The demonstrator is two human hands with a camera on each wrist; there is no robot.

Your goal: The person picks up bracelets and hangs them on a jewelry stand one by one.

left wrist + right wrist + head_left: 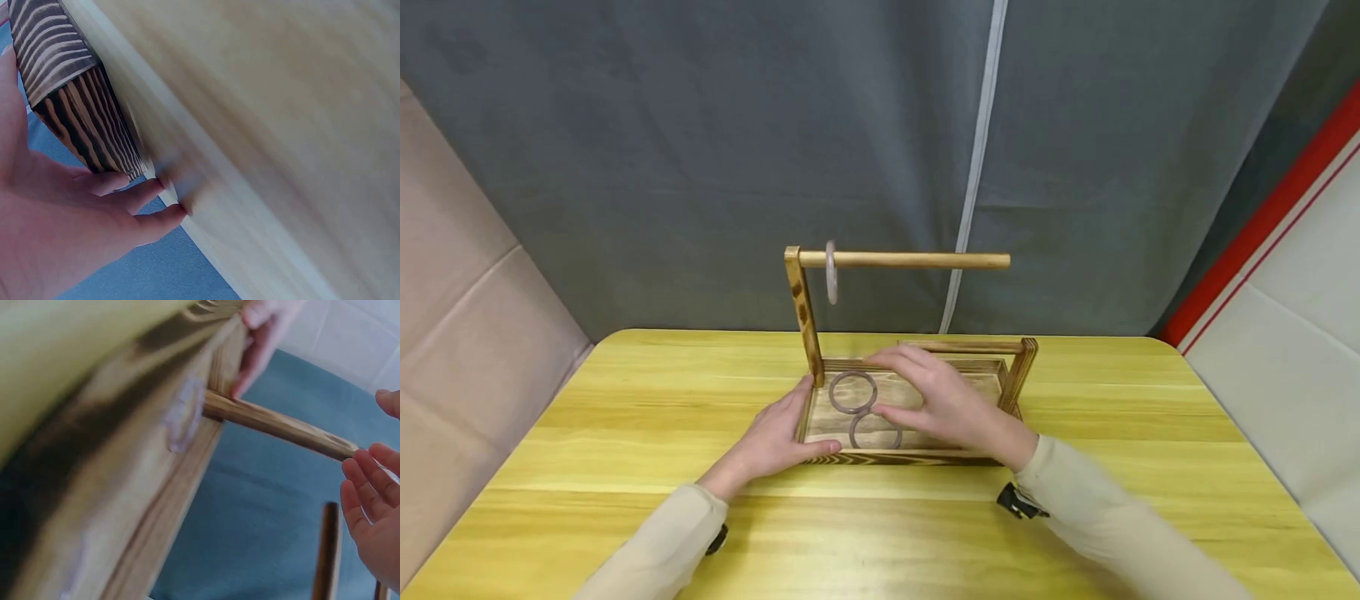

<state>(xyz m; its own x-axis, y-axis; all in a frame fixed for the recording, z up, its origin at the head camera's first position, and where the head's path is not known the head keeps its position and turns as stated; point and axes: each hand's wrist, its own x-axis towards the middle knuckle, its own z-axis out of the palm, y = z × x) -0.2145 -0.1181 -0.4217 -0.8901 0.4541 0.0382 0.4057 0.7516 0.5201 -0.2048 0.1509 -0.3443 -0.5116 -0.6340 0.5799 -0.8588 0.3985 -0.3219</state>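
A wooden ring stand has a shallow tray (917, 457) as its base. My left hand (775, 433) spans the tray's left front corner. Its thumb lies on the front rim, and its other fingers stretch along the left side; in the left wrist view their tips reach the table by the striped wood. My right hand (936, 400) hovers above the tray with thumb and fingers spread wide apart, nothing between them. Two greyish rings, a rear ring (853, 373) and a front ring (853, 435), lie beneath it, the thumb tip overlapping where they meet. Another ring (831, 287) hangs on the upper bar (925, 261).
The tall left post (805, 325) carries the upper bar, whose right end is free. A lower bar (977, 347) runs left from a short right post (1018, 375). The stand rests on a yellow wooden table (1112, 467), with a grey curtain (700, 167) behind.
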